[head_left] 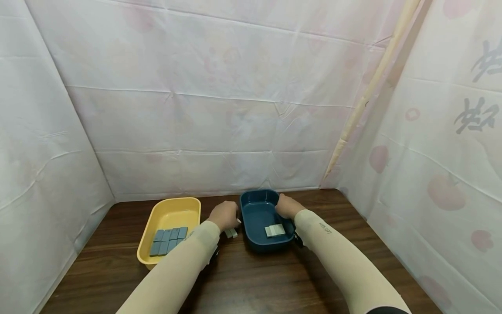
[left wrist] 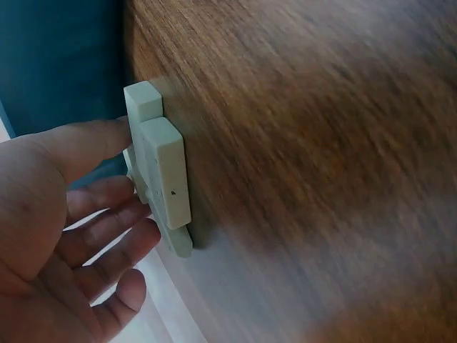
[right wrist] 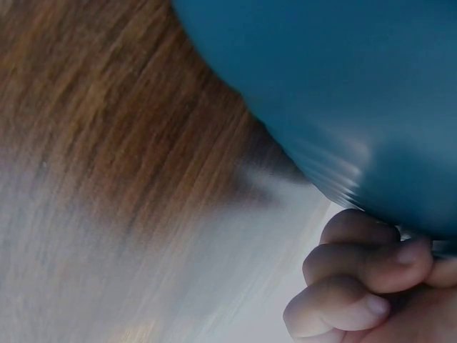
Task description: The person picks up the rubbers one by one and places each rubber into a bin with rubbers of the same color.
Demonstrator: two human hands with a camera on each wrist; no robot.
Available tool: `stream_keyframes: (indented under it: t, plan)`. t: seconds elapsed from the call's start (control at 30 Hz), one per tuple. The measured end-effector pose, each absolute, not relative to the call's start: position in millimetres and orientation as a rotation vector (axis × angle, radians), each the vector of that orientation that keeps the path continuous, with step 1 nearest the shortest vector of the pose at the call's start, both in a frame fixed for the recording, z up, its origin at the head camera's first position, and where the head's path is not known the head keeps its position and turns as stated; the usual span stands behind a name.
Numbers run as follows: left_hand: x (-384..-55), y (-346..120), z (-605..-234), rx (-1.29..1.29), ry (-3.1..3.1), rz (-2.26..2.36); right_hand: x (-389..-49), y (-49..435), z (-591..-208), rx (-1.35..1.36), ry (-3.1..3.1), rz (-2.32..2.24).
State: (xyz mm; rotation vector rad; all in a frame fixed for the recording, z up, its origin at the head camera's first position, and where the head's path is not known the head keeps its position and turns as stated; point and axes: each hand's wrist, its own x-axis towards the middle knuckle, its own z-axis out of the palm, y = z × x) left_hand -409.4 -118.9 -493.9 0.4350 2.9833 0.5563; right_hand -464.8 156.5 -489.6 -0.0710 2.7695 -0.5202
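Cream sleeves point(head_left: 345, 257) led in from the near edge to both hands at the dark blue tray point(head_left: 262, 218). Right hand point(head_left: 288, 206) curled on its right rim. Left hand point(head_left: 224, 214) open, fingers touching pale tiles point(left wrist: 161, 168) lying on the wooden surface point(head_left: 251, 279) just left of that tray. Two pale tiles point(head_left: 274, 230) already inside. Yellow tray point(head_left: 169, 229) held grey tiles point(head_left: 168, 240). Looked partway done; the loose tiles remained outside.

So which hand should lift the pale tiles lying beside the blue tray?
Probably the left hand: its fingers already touch the pale tiles on the table. The right hand grips the blue tray rim.
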Motion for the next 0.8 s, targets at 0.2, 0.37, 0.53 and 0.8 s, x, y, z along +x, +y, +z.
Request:
stream_keyframes:
  t: [0.2,0.37,0.53,0.8]
  plan:
    - [-409,-117,-493,0.438,2.986,0.527,-464,158,-490,-0.067,2.764,-0.533]
    - [-410,-119,-489,0.398,3.076,0.538,-463,158,-490,-0.063,2.775,-0.534]
    - [-413,-120,-477,0.319,3.244,0.640,-464,157,-491,-0.091,2.805,-0.497]
    - [-415,-98,-468,0.484,3.363,0.705,-466,156,-493,-0.083,2.829,-0.489]
